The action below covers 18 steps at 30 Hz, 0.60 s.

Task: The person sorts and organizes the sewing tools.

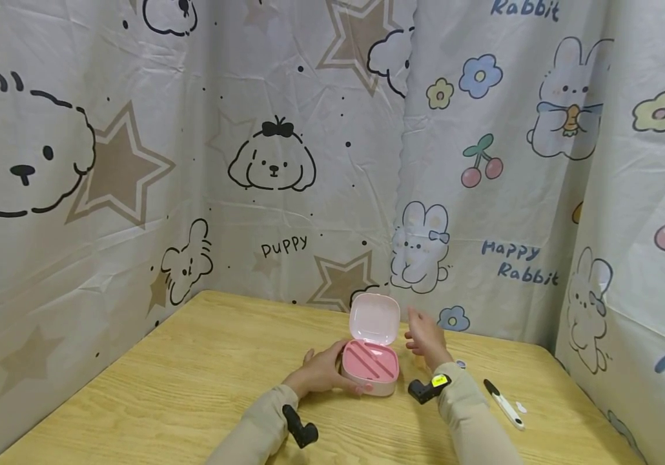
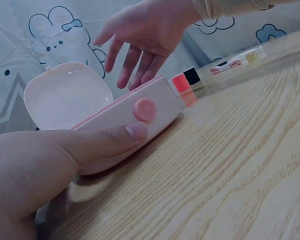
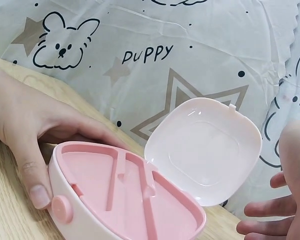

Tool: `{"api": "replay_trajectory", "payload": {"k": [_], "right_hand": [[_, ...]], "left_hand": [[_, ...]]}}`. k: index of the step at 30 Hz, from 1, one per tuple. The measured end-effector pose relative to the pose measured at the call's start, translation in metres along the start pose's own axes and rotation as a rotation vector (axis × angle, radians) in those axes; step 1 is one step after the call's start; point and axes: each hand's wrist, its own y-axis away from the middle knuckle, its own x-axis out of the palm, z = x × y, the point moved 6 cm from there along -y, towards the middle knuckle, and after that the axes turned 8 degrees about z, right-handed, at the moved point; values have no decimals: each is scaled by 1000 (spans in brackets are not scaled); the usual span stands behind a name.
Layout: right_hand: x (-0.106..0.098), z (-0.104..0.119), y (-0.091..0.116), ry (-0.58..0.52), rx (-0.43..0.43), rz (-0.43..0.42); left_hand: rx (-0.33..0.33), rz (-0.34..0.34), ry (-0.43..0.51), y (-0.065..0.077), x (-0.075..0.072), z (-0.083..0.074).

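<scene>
A small pale-pink storage box [image 1: 378, 386] stands on the table, its white-pink lid [image 1: 374, 319] raised at the back. Inside lies a darker pink tray [image 3: 90, 172] split by slanting dividers, with nothing in its compartments. A round pink button [image 2: 145, 109] sits on the front wall. My left hand [image 1: 322, 371] grips the box at its left side, thumb along the front near the button and fingers reaching round the back. To the right of the lid, my right hand [image 1: 427, 336] is held up with loosely bent fingers and holds nothing.
A white tool with a black tip [image 1: 503, 404] lies on the right of the table, a small white piece [image 1: 521, 407] beside it. Past the box in the left wrist view are a red-and-black block [image 2: 186, 80] and a clear pack [image 2: 237, 62]. Printed curtains [image 1: 309, 213] enclose the table.
</scene>
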Motion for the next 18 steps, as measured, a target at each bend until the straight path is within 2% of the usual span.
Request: {"api": "replay_trajectory", "payload": {"k": [10, 18], "right_hand": [[-7, 11, 1, 115, -47, -13], [-9, 26, 6, 208, -120, -45]], "left_hand": [[4, -8, -1, 1, -1, -1], [8, -6, 11, 0, -1, 0]]}}
